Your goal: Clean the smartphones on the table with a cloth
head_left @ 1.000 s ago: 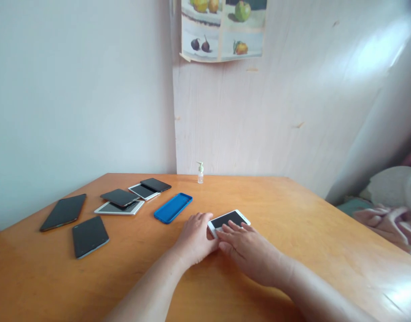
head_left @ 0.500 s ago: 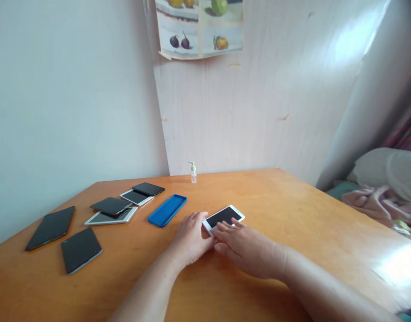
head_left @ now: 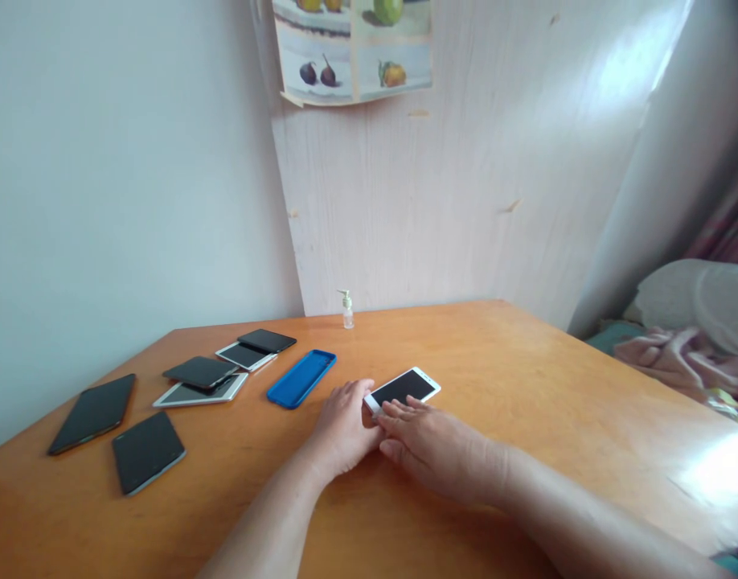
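Note:
A white smartphone [head_left: 403, 387] with a dark screen lies face up on the wooden table. My left hand [head_left: 346, 426] curls round its near left end, fingers on the far side and thumb on the near side. Over the lower edge of the phone, my right hand [head_left: 432, 446] lies flat with its fingers stretched out and close together, covering part of the screen's near end. Whether the right fingertips press on the glass I cannot tell. To the left of my left hand rests a blue phone case [head_left: 301, 379], open side up.
Several dark and white phones and tablets lie at the left, among them a black tablet [head_left: 94, 412], a dark phone [head_left: 148, 452] and a white-framed device [head_left: 227, 389] partly covered by another. A small clear pump bottle [head_left: 348, 312] stands near the table's far edge.
My right hand has slid a little left and down along the phone, baring more of its right part. The left hand keeps its hold. The camera view has shifted slightly.

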Motion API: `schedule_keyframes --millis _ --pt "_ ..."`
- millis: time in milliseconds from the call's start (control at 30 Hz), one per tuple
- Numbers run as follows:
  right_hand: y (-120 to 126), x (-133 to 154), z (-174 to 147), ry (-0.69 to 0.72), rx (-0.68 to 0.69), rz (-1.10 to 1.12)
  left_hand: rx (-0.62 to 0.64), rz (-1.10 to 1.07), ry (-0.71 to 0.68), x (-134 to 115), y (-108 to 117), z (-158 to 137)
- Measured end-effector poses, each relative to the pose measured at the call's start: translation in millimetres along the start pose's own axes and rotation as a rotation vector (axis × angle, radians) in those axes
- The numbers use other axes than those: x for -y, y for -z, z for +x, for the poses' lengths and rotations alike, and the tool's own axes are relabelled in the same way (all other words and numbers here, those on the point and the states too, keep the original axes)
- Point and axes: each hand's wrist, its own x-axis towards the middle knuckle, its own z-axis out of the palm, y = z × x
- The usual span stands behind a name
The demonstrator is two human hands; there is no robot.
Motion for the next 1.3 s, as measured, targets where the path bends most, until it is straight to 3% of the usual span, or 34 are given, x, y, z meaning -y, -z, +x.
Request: schedule_keyframes --millis 67,233,300,433,500,667,733,900,967,1033,1167,1233,1300 --pt "-0.2 -10.3 -0.6 -0.049 0.009 -0.027 0.001 0.000 -0.004 0.3 0.2 -0.2" --pt "-4.2 -49.6 1.9 -0.322 0.022 -0.210 0.014 0.003 -0.005 -0.5 0.7 -0.2" --pt "-5.4 -42.4 4.3 -0.282 0.001 -0.179 0.012 0.004 -0.004 -0.1 -0.2 0.1" --pt "-6.6 -9.2 7.9 -0.010 -0.022 0.052 -0.006 -0.001 0.002 1.2 -2.1 0.0" --pt "-6.8 -8.2 8.5 0.004 -0.017 0.097 -0.010 0.001 0.007 0.3 -1.8 -0.5" --pt "-5.8 -49.6 10.5 -0.370 -0.039 -0.069 -0.009 0.011 0.023 -5.5 0.8 -1.9" --pt "-5.1 -53.4 11.8 -0.425 -0.051 -0.090 -0.006 0.010 0.031 -6.2 0.6 -1.8" --pt "-3.8 -14.3 15.1 -0.109 -0.052 0.146 -0.024 0.005 0.022 -2.3 -3.8 -1.3" --pt "-4.1 -8.4 16.6 -0.046 -0.036 0.194 -0.032 0.005 0.018 -1.3 -5.1 -1.3" --pt "-5.2 -18.8 18.6 -0.135 -0.034 0.154 -0.029 0.000 0.027 -1.9 -5.1 -1.4" --pt "-10.1 -55.4 21.2 -0.512 -0.043 0.031 -0.010 -0.003 0.055 -5.4 -4.0 -1.4" --pt "-12.5 -58.6 22.0 -0.540 -0.047 0.040 -0.013 -0.001 0.058 -6.0 -4.4 -1.3" --pt "-14.1 -47.5 23.2 -0.423 -0.038 0.099 -0.021 -0.004 0.053 -5.2 -5.8 -1.1"
